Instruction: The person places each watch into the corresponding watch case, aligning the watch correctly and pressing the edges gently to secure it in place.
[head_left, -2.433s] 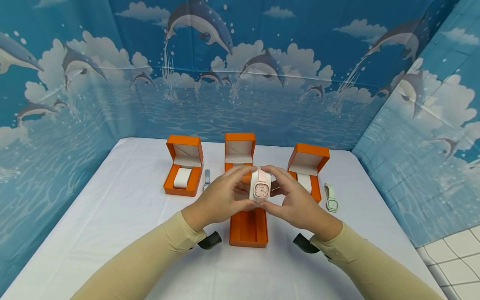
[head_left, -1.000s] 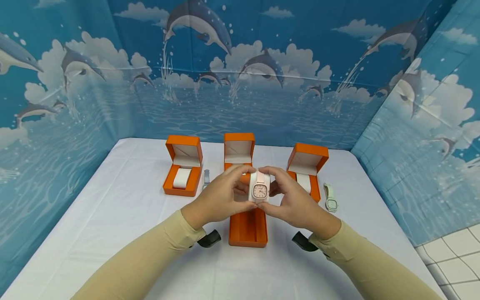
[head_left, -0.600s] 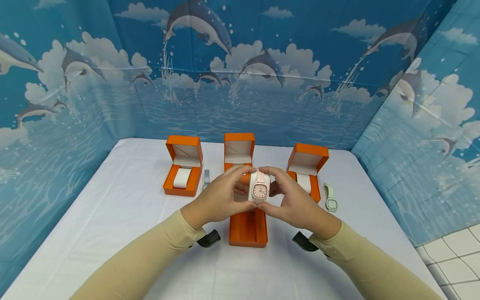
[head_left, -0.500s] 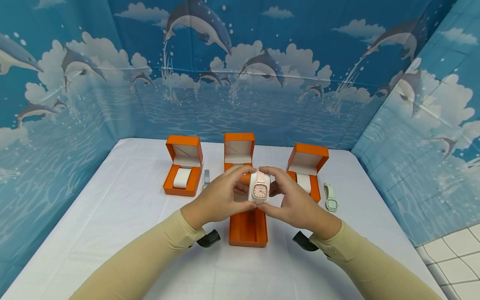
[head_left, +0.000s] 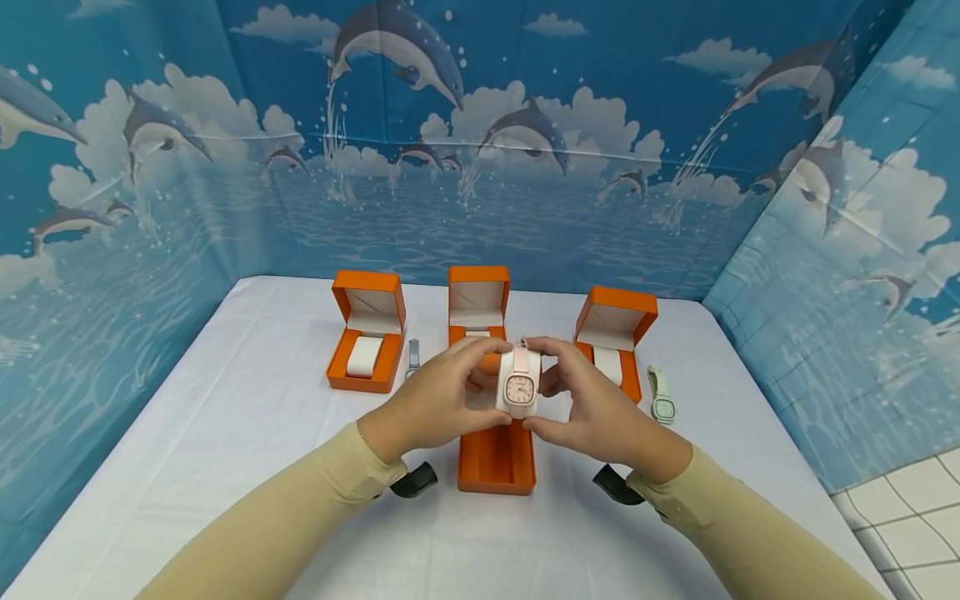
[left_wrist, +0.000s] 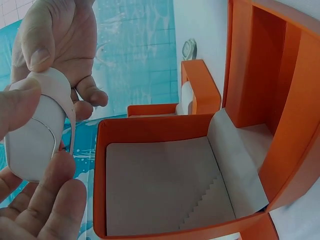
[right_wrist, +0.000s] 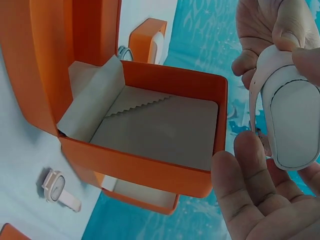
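A pink-strapped wristwatch [head_left: 520, 389] is wrapped around a white watch pillow [left_wrist: 31, 145], held up between both hands. My left hand [head_left: 442, 396] grips the pillow from the left, thumb below and index finger above in the head view. From the other side my right hand [head_left: 596, 408] holds the watch, with its fingertips by the strap's buckle [right_wrist: 256, 131] in the right wrist view. The strap [right_wrist: 254, 95] stands slightly off the pillow there. Beneath the hands stands an open orange box [head_left: 497, 483] with a bare compartment; the hands partly cover it in the head view.
Three more open orange boxes, left [head_left: 341, 367], middle [head_left: 453, 296] and right [head_left: 633, 375], stand at the back with white pillows inside. A grey-blue watch [head_left: 414, 354] and a pale green watch [head_left: 663, 408] lie on the white cloth [head_left: 285, 400].
The watch and pillow have come slightly down toward me. My right hand has shifted a little to the right and its fingertips now sit at the strap ends. The boxes have not moved.
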